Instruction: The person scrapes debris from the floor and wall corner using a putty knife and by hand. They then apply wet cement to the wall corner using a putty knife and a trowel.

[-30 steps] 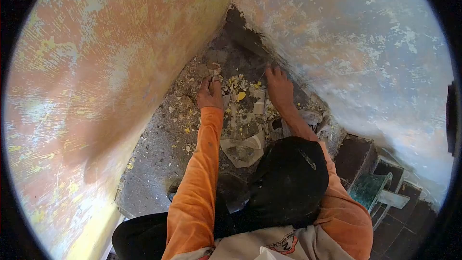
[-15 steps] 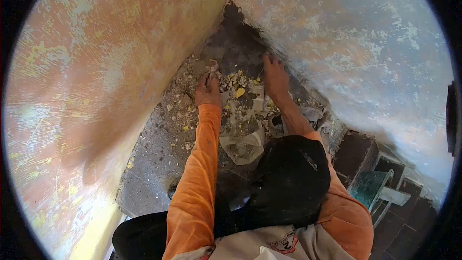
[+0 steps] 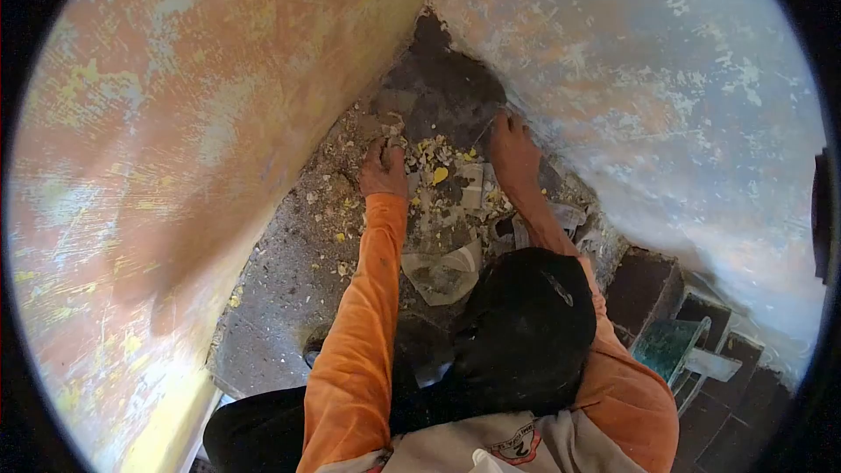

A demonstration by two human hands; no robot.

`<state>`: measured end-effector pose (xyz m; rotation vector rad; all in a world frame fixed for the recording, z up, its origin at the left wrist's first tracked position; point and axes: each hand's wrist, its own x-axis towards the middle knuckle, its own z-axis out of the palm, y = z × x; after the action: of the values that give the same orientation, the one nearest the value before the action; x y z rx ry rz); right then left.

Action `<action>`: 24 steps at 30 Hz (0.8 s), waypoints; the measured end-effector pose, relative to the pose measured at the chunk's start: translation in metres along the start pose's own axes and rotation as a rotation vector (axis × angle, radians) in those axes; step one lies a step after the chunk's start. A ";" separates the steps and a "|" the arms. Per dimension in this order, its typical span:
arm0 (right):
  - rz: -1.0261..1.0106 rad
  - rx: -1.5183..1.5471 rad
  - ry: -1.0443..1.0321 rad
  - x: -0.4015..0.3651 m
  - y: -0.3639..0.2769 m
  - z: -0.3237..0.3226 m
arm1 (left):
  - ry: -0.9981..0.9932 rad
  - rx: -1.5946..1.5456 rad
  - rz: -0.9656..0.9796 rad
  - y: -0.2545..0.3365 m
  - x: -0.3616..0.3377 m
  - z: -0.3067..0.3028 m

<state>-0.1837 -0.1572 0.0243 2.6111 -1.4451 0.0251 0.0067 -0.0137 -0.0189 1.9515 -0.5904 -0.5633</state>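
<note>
Picking rubble out of the floor [image 3: 280,298] corner, with left hand [image 3: 383,171] pinched on a plaster lump [image 3: 390,127] and right hand [image 3: 512,153] by the wall [image 3: 657,123], fingers unclear; next, probably a gentle lift.

Curled left hand [image 3: 383,171], flat right hand [image 3: 512,153].

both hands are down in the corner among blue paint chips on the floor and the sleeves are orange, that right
Not quite: the chips are yellow, not blue. The head view shows the left hand and right hand down in the corner among yellow paint chips on the floor, and the sleeves are orange.
</note>
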 end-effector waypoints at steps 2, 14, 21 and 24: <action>-0.021 -0.046 0.151 -0.005 0.005 -0.002 | 0.028 -0.031 -0.045 -0.006 0.000 0.004; -0.036 0.345 -0.172 0.068 -0.026 -0.040 | 0.005 -0.040 -0.076 -0.027 0.008 0.007; -0.080 0.430 -0.183 0.080 -0.021 -0.012 | -0.007 -0.070 -0.075 -0.001 0.004 -0.007; -0.075 0.399 -0.212 0.068 -0.004 -0.005 | -0.002 -0.092 -0.153 0.004 0.006 -0.010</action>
<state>-0.1433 -0.2117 0.0346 3.0694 -1.5426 0.0319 0.0166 -0.0120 -0.0124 1.9193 -0.4108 -0.6757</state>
